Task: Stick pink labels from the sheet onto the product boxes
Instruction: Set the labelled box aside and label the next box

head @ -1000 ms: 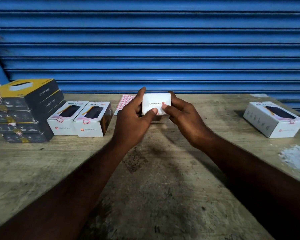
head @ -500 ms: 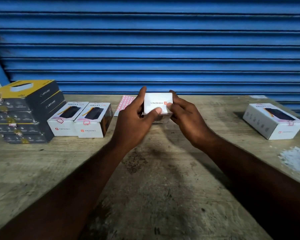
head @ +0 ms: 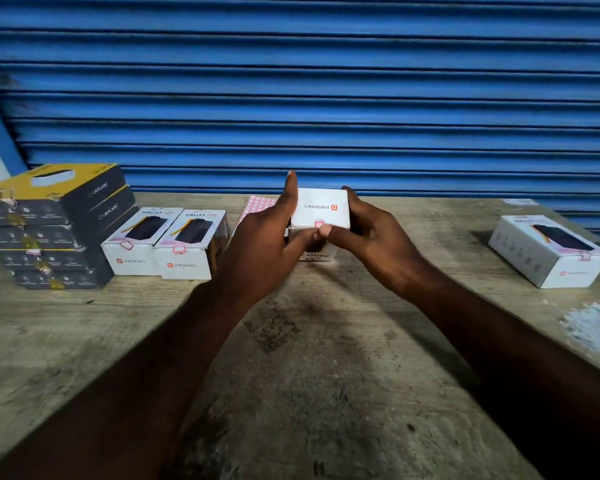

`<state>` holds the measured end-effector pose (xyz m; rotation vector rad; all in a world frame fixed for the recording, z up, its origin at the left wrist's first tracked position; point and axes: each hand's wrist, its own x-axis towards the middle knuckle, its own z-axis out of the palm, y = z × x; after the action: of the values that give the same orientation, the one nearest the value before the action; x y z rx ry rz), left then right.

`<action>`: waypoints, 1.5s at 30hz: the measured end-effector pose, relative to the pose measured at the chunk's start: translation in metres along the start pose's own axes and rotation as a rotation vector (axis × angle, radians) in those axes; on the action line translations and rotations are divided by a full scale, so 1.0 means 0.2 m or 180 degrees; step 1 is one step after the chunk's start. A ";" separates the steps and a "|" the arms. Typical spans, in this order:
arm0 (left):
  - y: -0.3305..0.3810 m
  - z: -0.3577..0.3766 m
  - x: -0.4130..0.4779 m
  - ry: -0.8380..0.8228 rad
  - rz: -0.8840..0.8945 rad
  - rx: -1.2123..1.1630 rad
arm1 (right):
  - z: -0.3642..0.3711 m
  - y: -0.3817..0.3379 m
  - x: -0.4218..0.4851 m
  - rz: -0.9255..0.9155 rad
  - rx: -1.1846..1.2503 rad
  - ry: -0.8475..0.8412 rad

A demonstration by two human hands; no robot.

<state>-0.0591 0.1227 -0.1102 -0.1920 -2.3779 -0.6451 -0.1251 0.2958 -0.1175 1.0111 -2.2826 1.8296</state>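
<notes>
A white Portronics box [head: 321, 207] is held up over the table's middle, its logo end facing me upside down. My left hand [head: 262, 244] grips its left side and my right hand [head: 378, 244] its right side. Both thumbs meet at the box's lower edge, pressing on a pink label [head: 318, 224]. The pink label sheet [head: 257, 206] lies on the table behind my left hand, mostly hidden. Two white boxes [head: 167, 242] with pink labels stand side by side on the left. Another labelled white box [head: 548, 251] lies at the right.
A stack of dark and yellow boxes [head: 49, 226] stands at the far left. The worn wooden table [head: 309, 375] runs to a blue roller shutter [head: 309, 91] behind. A white patch [head: 596, 327] marks the table's right edge.
The box has tipped slightly so its lower edge shows. Both thumbs have slid down together onto the pink label at that edge.
</notes>
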 end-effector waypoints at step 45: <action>0.01 0.07 0.02 0.0311 -0.0814 -0.2059 | -0.08 0.00 0.04 0.0374 -0.0059 0.0813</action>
<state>-0.0690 0.1310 -0.1160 -0.1261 -2.0417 -1.4986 -0.1371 0.3056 -0.1098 0.6107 -2.2411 1.8522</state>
